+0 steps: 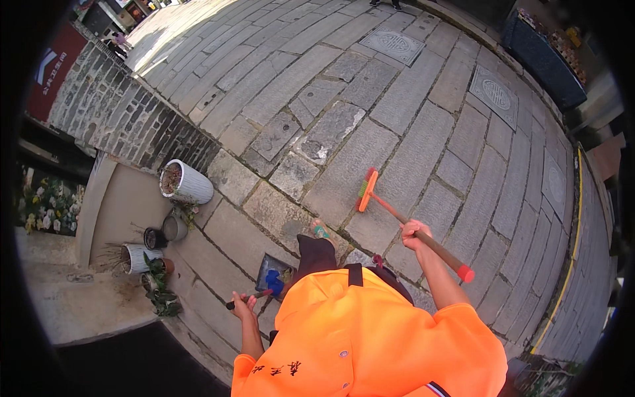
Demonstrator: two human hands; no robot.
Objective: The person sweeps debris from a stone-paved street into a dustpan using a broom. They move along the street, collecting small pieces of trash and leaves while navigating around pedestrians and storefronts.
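My right hand (415,235) is closed around the wooden handle of a broom (368,190), whose orange head with green and reddish bristles rests on the stone paving ahead of me. The handle slants back past my right forearm and ends in a red cap. Low on the left, my left hand (244,305) grips the dark end of a long-handled dustpan (262,272). Its grey pan with blue inside sits near the paving beside my left leg, and a blue piece shows by the handle. What lies in the pan is too small to make out.
White ribbed planters (193,185) and smaller pots with plants stand along the left wall. A grey brick wall (126,109) runs beyond them. Carved drain covers (393,45) lie in the paving. A dark blue bin-like box (539,63) stands far right; people are at the far edge.
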